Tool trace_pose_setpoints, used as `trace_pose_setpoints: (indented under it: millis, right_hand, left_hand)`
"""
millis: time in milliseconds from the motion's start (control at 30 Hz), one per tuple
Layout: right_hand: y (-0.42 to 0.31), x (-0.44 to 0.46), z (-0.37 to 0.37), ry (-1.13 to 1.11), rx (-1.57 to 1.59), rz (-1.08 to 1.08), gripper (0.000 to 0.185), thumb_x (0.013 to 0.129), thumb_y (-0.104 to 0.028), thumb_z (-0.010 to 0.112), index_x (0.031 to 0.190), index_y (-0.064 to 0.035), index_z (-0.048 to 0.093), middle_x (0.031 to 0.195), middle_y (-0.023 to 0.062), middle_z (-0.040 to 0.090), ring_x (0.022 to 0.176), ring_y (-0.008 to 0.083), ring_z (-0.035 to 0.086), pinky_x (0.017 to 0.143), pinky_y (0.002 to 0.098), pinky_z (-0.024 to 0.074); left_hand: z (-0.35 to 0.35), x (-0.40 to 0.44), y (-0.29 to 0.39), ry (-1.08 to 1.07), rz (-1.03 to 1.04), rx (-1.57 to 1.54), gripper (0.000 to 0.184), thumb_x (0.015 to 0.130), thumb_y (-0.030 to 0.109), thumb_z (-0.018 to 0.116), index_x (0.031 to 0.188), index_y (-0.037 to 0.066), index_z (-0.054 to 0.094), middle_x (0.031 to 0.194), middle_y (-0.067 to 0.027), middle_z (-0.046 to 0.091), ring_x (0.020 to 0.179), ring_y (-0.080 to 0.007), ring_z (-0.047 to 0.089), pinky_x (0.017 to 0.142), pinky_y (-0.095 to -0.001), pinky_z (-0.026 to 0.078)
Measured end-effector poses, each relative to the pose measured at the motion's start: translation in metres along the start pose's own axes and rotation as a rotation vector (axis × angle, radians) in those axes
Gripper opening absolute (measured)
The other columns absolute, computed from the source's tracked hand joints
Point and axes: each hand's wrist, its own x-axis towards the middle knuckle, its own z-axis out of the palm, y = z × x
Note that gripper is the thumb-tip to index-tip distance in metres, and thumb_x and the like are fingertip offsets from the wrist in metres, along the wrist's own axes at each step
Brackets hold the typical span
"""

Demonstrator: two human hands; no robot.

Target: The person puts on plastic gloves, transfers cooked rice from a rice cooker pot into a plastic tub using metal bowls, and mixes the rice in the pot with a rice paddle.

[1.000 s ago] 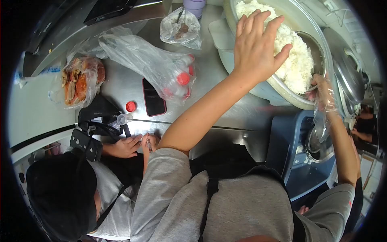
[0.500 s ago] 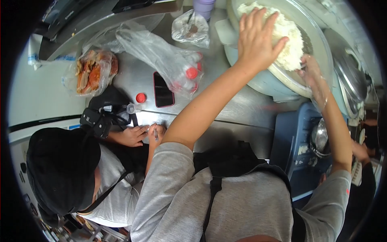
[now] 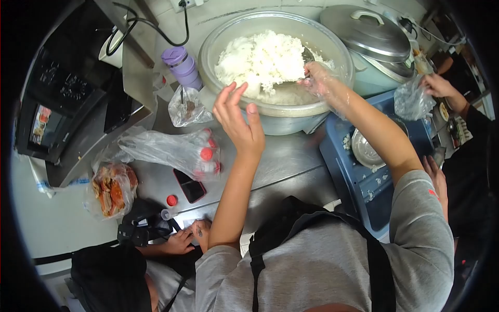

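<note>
A large round pot point(image 3: 338, 44) holds a big heap of white rice point(image 3: 262, 54). My right hand point(image 3: 319, 80), in a clear plastic glove, is closed at the heap's right side. It grips a grey utensil point(image 3: 307, 55) mostly hidden by rice, so its exact kind cannot be made out. My left hand point(image 3: 241, 122) is bare and open, its fingers spread at the pot's front left rim. Nothing is in it; whether its fingertips touch the rim I cannot tell.
Left of the pot stand a purple tumbler point(image 3: 182, 67), bagged red-capped bottles point(image 3: 176, 151) and a phone point(image 3: 189, 185). A blue tub point(image 3: 338, 171) holds a metal bowl point(image 3: 366, 148). One co-worker's hands point(image 3: 189, 239) are at lower left; another's hand point(image 3: 437, 85) holds a plastic bag point(image 3: 413, 99).
The view has swung, bringing the whole pot into sight. My left hand has come off the rice to the pot's front rim. My right hand remains closed beside the heap.
</note>
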Motion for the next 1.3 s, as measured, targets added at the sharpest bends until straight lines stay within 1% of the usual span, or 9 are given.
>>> trace_pose_setpoints:
  millis: [233, 300, 500, 667, 767, 900, 1000, 1100, 1300]
  right_hand:
    - [-0.016, -0.01, -0.014, -0.017, 0.16, -0.264, 0.01, 0.069, -0.009, 0.05, 0.075, -0.0001, 0.049, 0.074, 0.0141, 0.051, 0.056, 0.0229, 0.052, 0.048, 0.028, 0.0498]
    - [-0.031, -0.012, -0.034, 0.005, 0.166, -0.255, 0.018, 0.067, -0.002, 0.047, 0.086, -0.0001, 0.047, 0.091, 0.0157, 0.049, 0.069, 0.0286, 0.055, 0.063, 0.0367, 0.0565]
    - [-0.043, -0.095, -0.131, -0.189, 0.208, -0.373, 0.024, 0.08, -0.011, 0.047, 0.1, 0.0021, 0.053, 0.086, 0.0158, 0.058, 0.063, 0.0222, 0.059, 0.05, 0.0289, 0.0525]
    - [0.002, -0.199, -0.187, 0.362, -0.15, -0.68, 0.031, 0.09, -0.024, 0.045, 0.1, 0.0041, 0.056, 0.076, 0.0121, 0.062, 0.05, 0.0178, 0.056, 0.041, 0.0322, 0.0513]
    - [0.036, -0.233, -0.223, 0.731, -0.681, -0.785, 0.039, 0.085, -0.01, 0.045, 0.123, -0.0026, 0.049, 0.08, 0.012, 0.064, 0.053, 0.0175, 0.059, 0.047, 0.0316, 0.0518]
    - [0.078, -0.239, -0.221, 0.743, -1.414, -1.074, 0.08, 0.067, 0.02, 0.043, 0.135, -0.0231, 0.04, 0.136, 0.011, 0.044, 0.115, 0.0282, 0.054, 0.091, 0.0329, 0.0473]
    - [0.119, -0.217, -0.244, 0.585, -1.499, -0.797, 0.086, 0.069, 0.018, 0.047, 0.133, -0.0382, 0.039, 0.144, 0.0066, 0.032, 0.105, 0.0348, 0.057, 0.084, 0.0383, 0.0515]
    - [0.122, -0.211, -0.246, 0.595, -1.568, -0.507, 0.087, 0.067, 0.018, 0.049, 0.134, -0.0365, 0.039, 0.144, 0.0057, 0.032, 0.107, 0.0353, 0.056, 0.084, 0.0383, 0.0524]
    - [0.104, -0.224, -0.241, 0.685, -1.309, -1.153, 0.079, 0.065, 0.022, 0.045, 0.134, -0.0164, 0.042, 0.138, 0.01, 0.043, 0.124, 0.0287, 0.044, 0.096, 0.0337, 0.0446]
  left_hand:
    - [0.017, 0.035, -0.02, -0.043, 0.059, 0.02, 0.03, 0.089, 0.02, 0.049, 0.112, 0.003, 0.056, 0.114, -0.0162, 0.049, 0.11, -0.0316, 0.042, 0.095, -0.0428, 0.029]
    - [0.021, 0.05, -0.025, -0.042, 0.088, 0.0, 0.028, 0.088, 0.018, 0.05, 0.112, 0.004, 0.056, 0.113, -0.0162, 0.049, 0.11, -0.0314, 0.042, 0.095, -0.0428, 0.029]
    - [0.033, 0.058, -0.031, -0.083, 0.1, -0.014, 0.026, 0.086, 0.013, 0.053, 0.11, 0.004, 0.057, 0.112, -0.0143, 0.05, 0.11, -0.0299, 0.043, 0.096, -0.0413, 0.03]
    - [0.039, 0.059, -0.033, -0.154, 0.113, 0.003, 0.027, 0.084, 0.011, 0.057, 0.11, 0.005, 0.058, 0.11, -0.0103, 0.053, 0.11, -0.0271, 0.045, 0.095, -0.0398, 0.032]
    - [0.036, 0.056, -0.011, -0.213, 0.119, -0.074, 0.025, 0.083, 0.011, 0.059, 0.107, 0.005, 0.06, 0.11, -0.011, 0.054, 0.107, -0.0273, 0.047, 0.094, -0.0386, 0.034]
    - [0.037, 0.03, 0.034, -0.313, 0.297, -0.225, 0.016, 0.08, 0.003, 0.054, 0.094, 0.002, 0.061, 0.094, -0.0121, 0.06, 0.091, -0.0263, 0.056, 0.083, -0.0364, 0.042]
    - [0.046, -0.039, 0.046, -0.728, 0.237, -0.504, 0.022, 0.067, 0.001, 0.057, 0.087, 0.007, 0.061, 0.08, -0.0104, 0.059, 0.074, -0.0281, 0.057, 0.069, -0.0376, 0.046]
    - [0.067, -0.129, 0.019, -1.063, 0.088, -0.358, 0.02, 0.07, 0.007, 0.062, 0.091, 0.005, 0.061, 0.091, -0.0125, 0.059, 0.084, -0.0296, 0.057, 0.075, -0.0398, 0.047]
    - [0.115, -0.195, -0.013, -0.885, 0.07, -0.122, 0.029, 0.078, 0.017, 0.063, 0.102, 0.002, 0.059, 0.118, -0.0132, 0.049, 0.112, -0.031, 0.046, 0.089, -0.0397, 0.044]
